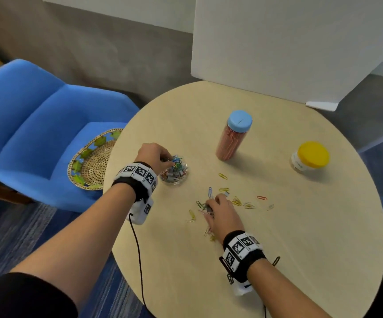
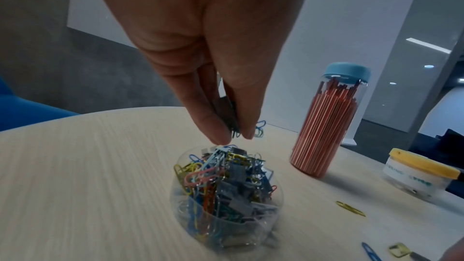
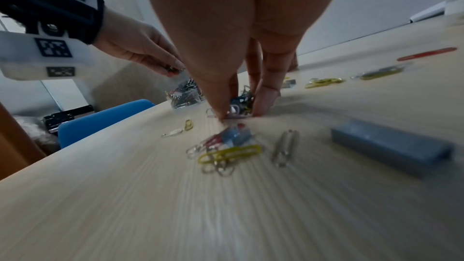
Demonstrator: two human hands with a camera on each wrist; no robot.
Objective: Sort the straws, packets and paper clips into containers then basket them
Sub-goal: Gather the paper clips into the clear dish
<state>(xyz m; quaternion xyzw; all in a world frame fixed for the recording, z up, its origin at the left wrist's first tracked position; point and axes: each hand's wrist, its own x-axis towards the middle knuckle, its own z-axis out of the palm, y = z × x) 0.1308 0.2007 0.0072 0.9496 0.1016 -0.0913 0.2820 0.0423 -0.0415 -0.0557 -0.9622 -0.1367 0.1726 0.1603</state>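
head: left hand [image 1: 154, 157] over the clip jar [image 1: 174, 174], fingers bunched on a few clips. right hand [image 1: 220, 214] down on the table [image 1: 277, 249], fingertips pinching into the loose clips [image 1: 237, 200] scattered mid-table. straw jar [image 1: 231, 136], blue lid on, upright behind. packet tub [image 1: 309, 159], yellow lid on, far right. basket [image 1: 91, 161] on the blue chair [image 1: 25, 125], off the table's left edge, nothing visible in it.
left wrist: left hand's fingertips [image 2: 216, 132] pinch a dark bundle of clips just above the jar's open mouth; jar nearly full, no lid on it. straw jar and tub beyond, both capped.
right wrist: right hand's fingers [image 3: 266, 94] curled round a small clump of clips [image 3: 241, 102] on the table, tips touching the wood. more clips and a grey block [image 3: 391, 146] lie nearer the camera; block unclear, maybe staples.
step: clip sorting, seemingly the last group; straws and packets look done.
next: left hand lets go over the jar mouth; right hand lifts its clump across without shedding any. Many clips left to gather, then jars go to the basket.
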